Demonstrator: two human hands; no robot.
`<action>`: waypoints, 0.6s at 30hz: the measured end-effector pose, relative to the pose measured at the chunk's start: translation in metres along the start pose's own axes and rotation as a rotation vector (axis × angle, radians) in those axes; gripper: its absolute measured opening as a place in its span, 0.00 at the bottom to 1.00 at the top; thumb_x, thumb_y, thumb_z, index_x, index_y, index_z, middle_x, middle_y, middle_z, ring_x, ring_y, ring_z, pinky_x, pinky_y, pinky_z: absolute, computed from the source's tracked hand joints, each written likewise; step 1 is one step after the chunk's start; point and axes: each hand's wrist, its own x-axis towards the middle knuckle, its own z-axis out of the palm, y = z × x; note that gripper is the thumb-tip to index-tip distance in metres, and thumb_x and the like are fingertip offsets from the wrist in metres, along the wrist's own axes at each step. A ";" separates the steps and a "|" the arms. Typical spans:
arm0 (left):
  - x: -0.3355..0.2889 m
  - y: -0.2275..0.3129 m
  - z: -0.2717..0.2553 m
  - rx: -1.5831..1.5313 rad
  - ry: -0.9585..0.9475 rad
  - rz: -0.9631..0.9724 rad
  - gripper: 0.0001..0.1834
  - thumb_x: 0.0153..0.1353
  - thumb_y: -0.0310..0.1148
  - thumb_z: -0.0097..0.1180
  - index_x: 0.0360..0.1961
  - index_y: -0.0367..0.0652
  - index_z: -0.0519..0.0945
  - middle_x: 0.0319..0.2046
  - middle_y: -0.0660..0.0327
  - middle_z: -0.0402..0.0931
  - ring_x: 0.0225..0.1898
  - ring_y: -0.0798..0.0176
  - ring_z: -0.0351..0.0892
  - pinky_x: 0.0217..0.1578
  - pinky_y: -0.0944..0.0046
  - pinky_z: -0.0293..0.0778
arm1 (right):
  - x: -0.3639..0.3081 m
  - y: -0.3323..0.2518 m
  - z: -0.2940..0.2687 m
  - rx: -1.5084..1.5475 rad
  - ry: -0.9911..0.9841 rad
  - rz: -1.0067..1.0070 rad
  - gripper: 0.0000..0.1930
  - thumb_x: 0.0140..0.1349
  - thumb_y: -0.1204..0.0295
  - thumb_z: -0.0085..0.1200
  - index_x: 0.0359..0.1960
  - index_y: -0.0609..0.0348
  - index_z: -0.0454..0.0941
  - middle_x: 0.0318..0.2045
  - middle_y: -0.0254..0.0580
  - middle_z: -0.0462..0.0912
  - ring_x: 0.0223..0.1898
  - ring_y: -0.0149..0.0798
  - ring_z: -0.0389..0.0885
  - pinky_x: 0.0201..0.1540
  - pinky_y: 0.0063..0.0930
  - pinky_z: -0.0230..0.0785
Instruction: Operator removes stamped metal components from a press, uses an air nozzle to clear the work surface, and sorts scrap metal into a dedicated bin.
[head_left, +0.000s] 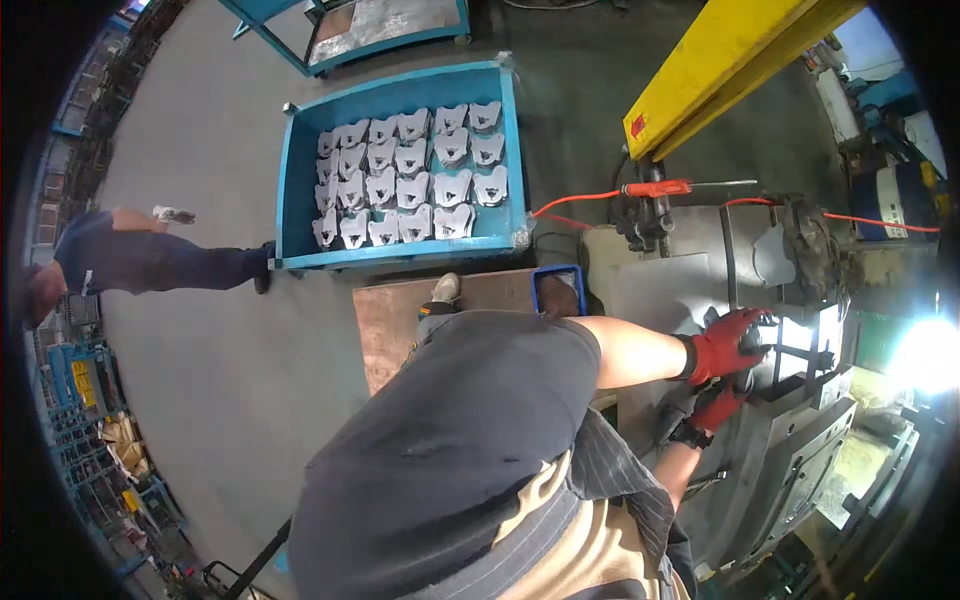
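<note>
My left hand (730, 346), in a red and dark work glove, reaches to the right over a metal work surface (655, 290). Its fingers are curled at the edge of a metal die (795, 340); whatever they grip is hidden. Just below it is my right hand (718, 402), gloved the same way, with a dark band on the wrist. The right fingers are mostly covered by the left hand and the die's shadow. Beyond the hands, a flat grey sheet-metal piece (772, 256) lies on the surface.
A blue bin (400, 258) holds several stacks of shaped metal plates. A yellow beam (725, 75) slants overhead, near an orange air gun (655, 188) with its hose. A bright lamp (925, 355) glares at right. Another person (150, 255) stands at far left, beside the bin.
</note>
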 end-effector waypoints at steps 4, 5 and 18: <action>0.003 -0.011 0.001 -0.099 0.121 0.037 0.26 0.50 0.34 0.58 0.51 0.45 0.65 0.42 0.52 0.72 0.43 0.52 0.73 0.45 0.58 0.68 | -0.024 -0.046 0.027 -0.069 0.137 -0.005 0.16 0.56 0.80 0.49 0.48 0.63 0.69 0.40 0.38 0.75 0.42 0.32 0.73 0.43 0.27 0.67; 0.003 -0.007 -0.011 -0.233 0.134 -0.078 0.24 0.51 0.34 0.58 0.50 0.44 0.66 0.40 0.54 0.73 0.42 0.55 0.73 0.44 0.59 0.68 | -0.028 -0.071 0.036 -0.159 0.089 0.008 0.17 0.55 0.80 0.50 0.49 0.64 0.68 0.40 0.39 0.75 0.42 0.32 0.73 0.44 0.27 0.66; -0.114 -0.053 -0.341 -0.570 0.270 -0.913 0.32 0.60 0.47 0.50 0.61 0.46 0.58 0.48 0.49 0.71 0.50 0.50 0.71 0.51 0.58 0.66 | -0.127 -0.124 0.273 -0.453 -0.745 0.207 0.26 0.48 0.70 0.62 0.49 0.67 0.69 0.38 0.49 0.79 0.39 0.42 0.78 0.44 0.31 0.68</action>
